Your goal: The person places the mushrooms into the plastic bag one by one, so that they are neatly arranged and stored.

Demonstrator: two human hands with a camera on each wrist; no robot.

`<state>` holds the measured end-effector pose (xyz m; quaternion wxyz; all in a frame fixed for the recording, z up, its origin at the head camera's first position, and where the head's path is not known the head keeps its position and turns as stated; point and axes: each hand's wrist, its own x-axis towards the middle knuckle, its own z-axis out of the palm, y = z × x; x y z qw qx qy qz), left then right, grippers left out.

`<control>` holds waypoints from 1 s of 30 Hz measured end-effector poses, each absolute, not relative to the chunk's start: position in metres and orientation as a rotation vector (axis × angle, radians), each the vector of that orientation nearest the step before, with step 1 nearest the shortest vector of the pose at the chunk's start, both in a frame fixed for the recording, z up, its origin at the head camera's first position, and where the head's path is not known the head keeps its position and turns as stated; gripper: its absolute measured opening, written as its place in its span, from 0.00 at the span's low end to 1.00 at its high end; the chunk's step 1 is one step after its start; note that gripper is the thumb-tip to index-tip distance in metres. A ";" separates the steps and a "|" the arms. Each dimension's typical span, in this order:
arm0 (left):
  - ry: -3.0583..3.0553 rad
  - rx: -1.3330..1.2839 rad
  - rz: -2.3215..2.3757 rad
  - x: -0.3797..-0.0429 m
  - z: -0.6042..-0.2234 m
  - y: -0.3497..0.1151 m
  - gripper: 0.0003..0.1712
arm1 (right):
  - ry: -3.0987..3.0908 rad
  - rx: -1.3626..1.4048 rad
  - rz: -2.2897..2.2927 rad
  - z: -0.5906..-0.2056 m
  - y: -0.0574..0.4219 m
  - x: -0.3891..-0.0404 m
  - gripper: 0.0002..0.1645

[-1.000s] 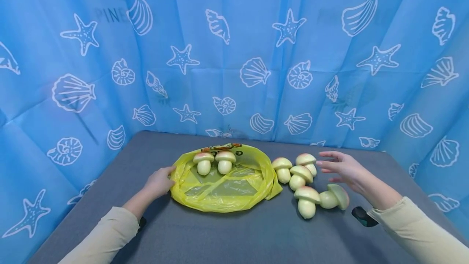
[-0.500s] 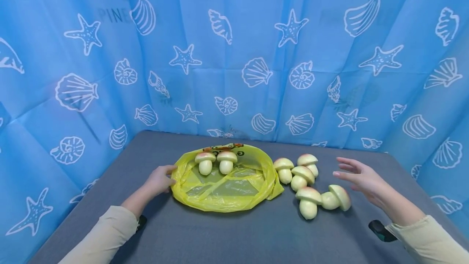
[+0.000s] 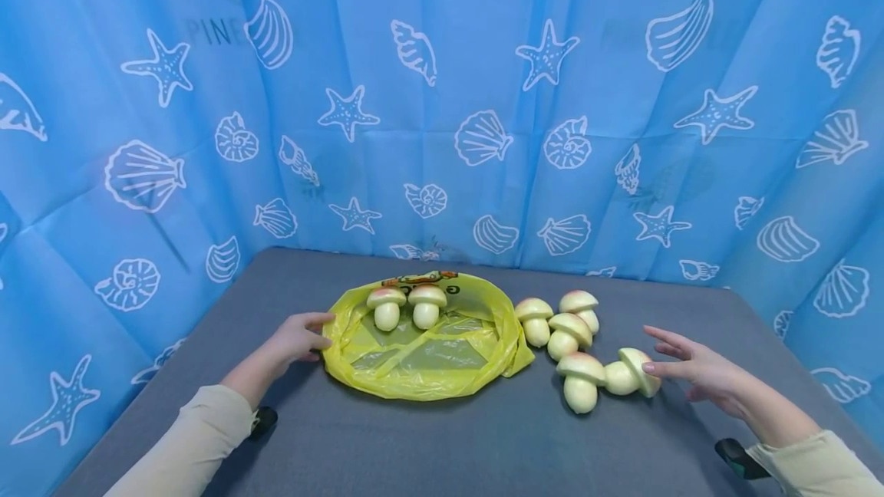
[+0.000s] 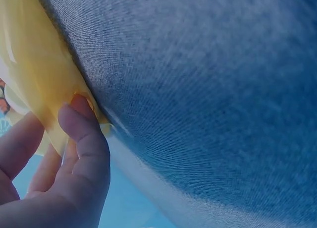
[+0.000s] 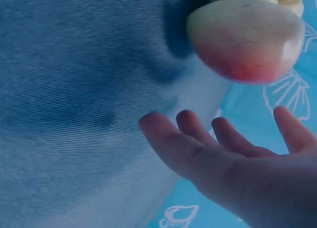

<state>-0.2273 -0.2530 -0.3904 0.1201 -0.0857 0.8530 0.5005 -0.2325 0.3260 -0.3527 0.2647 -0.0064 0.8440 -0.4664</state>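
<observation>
My left hand pinches the left edge of a yellow plastic bag, which lies with its mouth spread wide. In the left wrist view, thumb and fingers grip the thin yellow film. Two toy mushrooms with pale stems and reddish caps sit inside at the back. Several more mushrooms stand or lie just right of the bag. The rightmost mushroom lies on its side, cap toward my right hand. That hand holds nothing, fingers extended below the reddish cap in the right wrist view.
A dark grey cloth covers the table. Blue curtains printed with white shells and starfish hang behind it and along both sides. A dark strap piece shows at the right wrist, another at the left.
My right hand has drawn back to the right, away from the mushrooms, then lowered toward the table beside the rightmost one. The left hand stays at the bag's edge.
</observation>
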 end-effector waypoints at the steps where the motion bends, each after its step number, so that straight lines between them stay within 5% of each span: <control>1: 2.477 -0.264 1.475 -0.228 -0.391 -0.254 0.31 | 2.275 -0.010 -1.258 -0.354 0.326 -0.233 0.52; 30: 2.311 -0.345 1.589 -0.232 -0.395 -0.258 0.33 | 2.458 -0.112 -1.082 -0.373 0.316 -0.224 0.51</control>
